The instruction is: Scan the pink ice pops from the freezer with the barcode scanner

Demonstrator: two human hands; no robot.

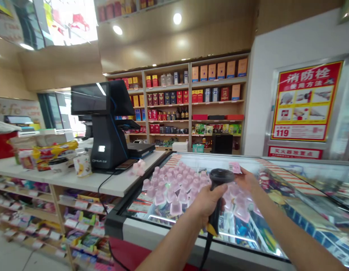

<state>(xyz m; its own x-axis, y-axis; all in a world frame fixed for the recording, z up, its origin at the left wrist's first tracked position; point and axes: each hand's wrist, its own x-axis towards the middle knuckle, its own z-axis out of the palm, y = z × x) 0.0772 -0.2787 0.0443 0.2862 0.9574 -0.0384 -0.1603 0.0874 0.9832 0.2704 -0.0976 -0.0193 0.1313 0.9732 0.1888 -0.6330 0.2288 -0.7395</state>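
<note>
My left hand is wrapped round the handle of a black barcode scanner with a yellow tip at its base. Its cable hangs down toward the bottom edge. Just right of the scanner head, my right hand pinches a small pink cup whose barcode label faces me. Below both hands, many pink cups stand close together on the glass top of a display freezer. Some of the cups on the right are partly hidden by the scanner and my right hand.
A black point-of-sale terminal stands on the white counter to the left, near a small pink cluster and snack packages. Shelves of boxed goods line the back wall. A red fire-hydrant notice hangs at right.
</note>
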